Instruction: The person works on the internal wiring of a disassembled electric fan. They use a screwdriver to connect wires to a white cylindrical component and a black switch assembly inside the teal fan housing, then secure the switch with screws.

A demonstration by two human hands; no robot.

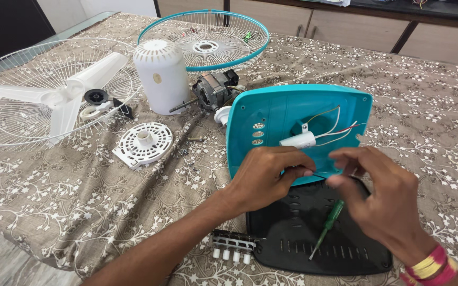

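A: Teal base shell (271,114) stands tilted on the table (425,106), landmark. Far left of it, white grille (6,114) with blade (67,95); behind it, teal-rimmed grille (202,39); just left, white motor cover (161,77) and motor (213,91).

B: Hands?

A: Both at the shell's lower edge. Left hand (263,177) grip pinched on a thin dark wire (319,176); right hand (385,193) grip pinching its other end. Black base plate (292,233) under them, green screwdriver (327,222) lying on it.

B: Risk?

A: Likely tugging loosens the white capacitor (298,140) leads. An elbow could knock the switch block (232,247) off the table edge.
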